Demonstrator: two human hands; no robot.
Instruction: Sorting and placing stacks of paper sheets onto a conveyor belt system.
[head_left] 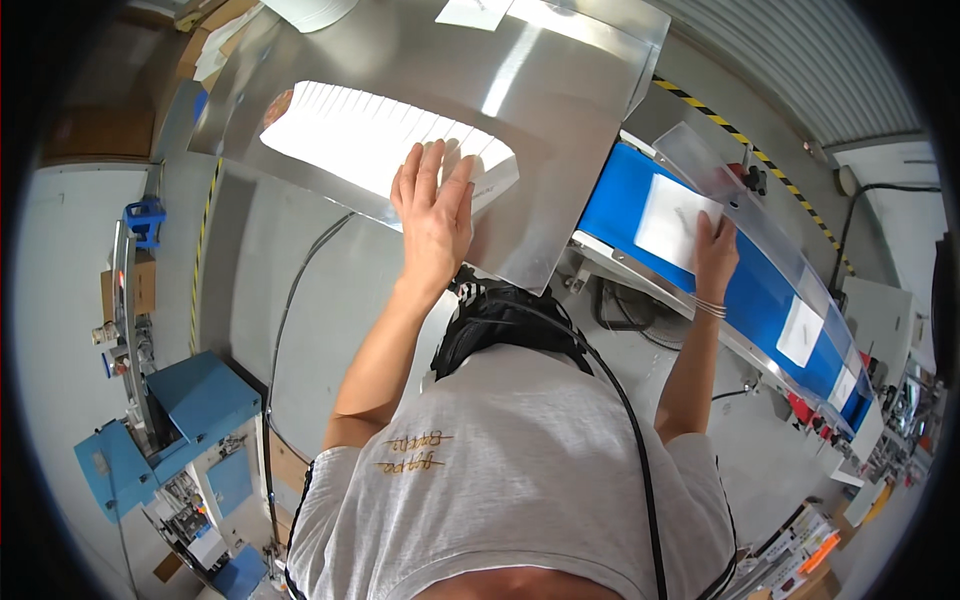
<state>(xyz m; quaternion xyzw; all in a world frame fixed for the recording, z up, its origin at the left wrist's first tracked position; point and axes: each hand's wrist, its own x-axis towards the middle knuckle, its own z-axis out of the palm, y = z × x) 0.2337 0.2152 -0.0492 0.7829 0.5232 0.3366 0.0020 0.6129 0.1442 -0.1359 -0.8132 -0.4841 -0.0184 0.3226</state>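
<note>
Item: white flat packet (672, 222), right of centre frame, lying on the blue conveyor belt (620, 190). My right hand (716, 255) rests on its lower right corner, fingers laid flat and together on the sheet, pressing rather than gripping; nothing is clasped in it.

Item: fanned row of white packets (370, 135), upper centre, overlapping like shingles on the steel table (560, 90). My left hand (436, 205) lies on the near end of the row, palm down, fingers spread and fully extended, thumb out to the right; it covers the last packets but I cannot tell whether any is pinched beneath it.

Step in hand, as I judge it: feeding. One piece is being set on the belt by the right while the left readies the next from the fan.

Next move calls for, I think: lifting the right hand clear so the belt carries the piece off, and sliding a single packet free of the row without dragging its neighbours.

Item: two more white packets (800, 330) farther down the belt, lower right, well apart from mine.

Item: clear guard strip (740, 200) along the belt's far edge.

Item: yellow-and-black hazard tape (745, 145), upper right.

Item: blue machine (190, 420), lower left.

Item: black cable (640, 440) running down my grey shirt (520, 470).
</note>
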